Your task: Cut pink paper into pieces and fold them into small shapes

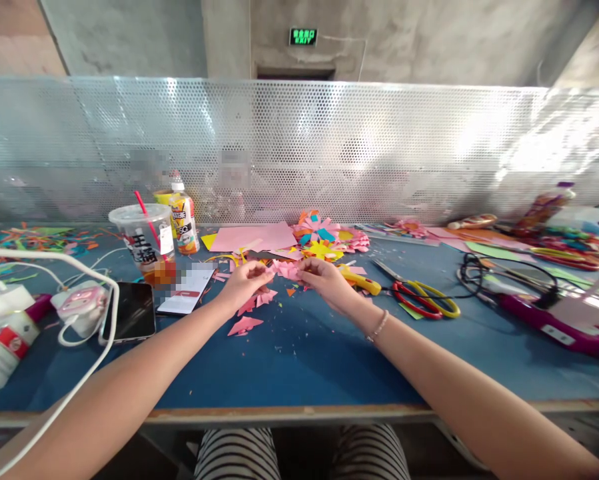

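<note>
Spreading across the view, the blue table (pixel 299 360) carries pink sheets (pixel 252 238), a plastic cup (pixel 142 243), a phone (pixel 132 311) and scissors (pixel 424 298). Left hand (pixel 244 279) and right hand (pixel 324 280) meet above it, each pinching an end of the small pink paper piece (pixel 285 269) between them.

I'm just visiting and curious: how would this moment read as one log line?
left hand: gripping pink paper piece | right hand: gripping same piece | scissors: lying right of hands | pink scraps: on blue table
</note>
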Available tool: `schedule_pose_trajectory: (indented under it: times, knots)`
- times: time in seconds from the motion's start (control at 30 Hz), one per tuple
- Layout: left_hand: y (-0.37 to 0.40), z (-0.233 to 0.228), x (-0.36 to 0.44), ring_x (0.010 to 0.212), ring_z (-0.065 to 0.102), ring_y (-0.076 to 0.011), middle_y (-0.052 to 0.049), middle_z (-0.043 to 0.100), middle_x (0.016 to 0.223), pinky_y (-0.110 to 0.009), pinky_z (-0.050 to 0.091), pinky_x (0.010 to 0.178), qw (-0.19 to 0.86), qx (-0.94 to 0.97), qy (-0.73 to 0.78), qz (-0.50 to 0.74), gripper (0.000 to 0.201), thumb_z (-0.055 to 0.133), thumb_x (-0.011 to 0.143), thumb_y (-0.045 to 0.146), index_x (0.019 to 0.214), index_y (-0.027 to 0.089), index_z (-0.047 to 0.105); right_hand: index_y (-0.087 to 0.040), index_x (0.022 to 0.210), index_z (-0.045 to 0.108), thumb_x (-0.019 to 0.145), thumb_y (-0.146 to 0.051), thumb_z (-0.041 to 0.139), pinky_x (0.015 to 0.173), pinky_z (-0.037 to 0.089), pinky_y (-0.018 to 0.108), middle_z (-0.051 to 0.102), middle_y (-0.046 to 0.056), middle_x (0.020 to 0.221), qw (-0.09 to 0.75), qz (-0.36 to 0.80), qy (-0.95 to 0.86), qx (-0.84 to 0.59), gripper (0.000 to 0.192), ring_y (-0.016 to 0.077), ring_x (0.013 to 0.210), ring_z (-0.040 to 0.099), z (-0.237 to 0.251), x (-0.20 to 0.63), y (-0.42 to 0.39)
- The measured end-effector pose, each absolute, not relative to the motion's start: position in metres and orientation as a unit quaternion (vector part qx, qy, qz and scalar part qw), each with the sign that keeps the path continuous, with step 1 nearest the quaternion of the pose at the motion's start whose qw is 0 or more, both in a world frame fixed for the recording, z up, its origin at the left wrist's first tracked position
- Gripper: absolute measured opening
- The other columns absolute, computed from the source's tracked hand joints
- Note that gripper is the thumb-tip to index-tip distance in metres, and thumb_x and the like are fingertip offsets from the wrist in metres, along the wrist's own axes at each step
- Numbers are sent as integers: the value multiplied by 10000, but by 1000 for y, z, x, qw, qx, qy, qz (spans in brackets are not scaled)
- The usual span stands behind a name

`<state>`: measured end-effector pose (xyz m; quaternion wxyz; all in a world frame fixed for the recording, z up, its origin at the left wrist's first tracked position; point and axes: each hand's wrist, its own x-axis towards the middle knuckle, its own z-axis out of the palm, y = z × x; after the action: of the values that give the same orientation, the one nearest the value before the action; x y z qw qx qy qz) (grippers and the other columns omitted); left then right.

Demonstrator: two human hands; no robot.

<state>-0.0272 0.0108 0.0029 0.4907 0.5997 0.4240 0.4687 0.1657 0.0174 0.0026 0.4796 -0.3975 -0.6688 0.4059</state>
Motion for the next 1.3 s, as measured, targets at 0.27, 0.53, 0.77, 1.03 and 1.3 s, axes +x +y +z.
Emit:
schedule_pose_trajectory:
  times: [0.27,0.53,0.77,1.03,1.3]
  knots:
    - [10,1,-26,573,549,-119,-8,575,669,-239,440,543,412,648,407,494,260,565,694,427,736,172,541,-162,690,504,661,-306,584,583,378,227,505,-29,654,468,391,-687,-394,167,89,613,478,4,163,16]
    - [5,5,-26,452,515,-117,15,524,581,-231,380,456,339,677,419,501,225,495,749,419,781,195,500,-158,690,511,661,-277,585,588,378,228,498,-32,657,470,409,-677,-392,144,84,607,470,4,163,16]
    - [5,6,-27,472,492,-115,28,487,526,-228,370,489,337,693,420,479,202,482,760,392,739,192,500,-161,694,493,670,-277,583,577,357,222,492,-39,650,478,399,-679,-389,148,82,603,458,5,163,14]
    - [5,6,-27,437,431,-100,37,460,469,-213,318,454,368,679,414,482,237,461,767,400,670,185,479,-161,695,492,691,-272,568,571,353,226,490,-34,638,470,356,-711,-384,135,87,598,452,2,163,17]
    - [5,6,-26,448,462,-93,34,476,509,-210,372,449,399,638,434,495,207,546,708,382,697,179,509,-164,714,497,711,-280,542,584,399,251,514,-9,671,441,313,-742,-395,125,108,609,493,7,161,12]
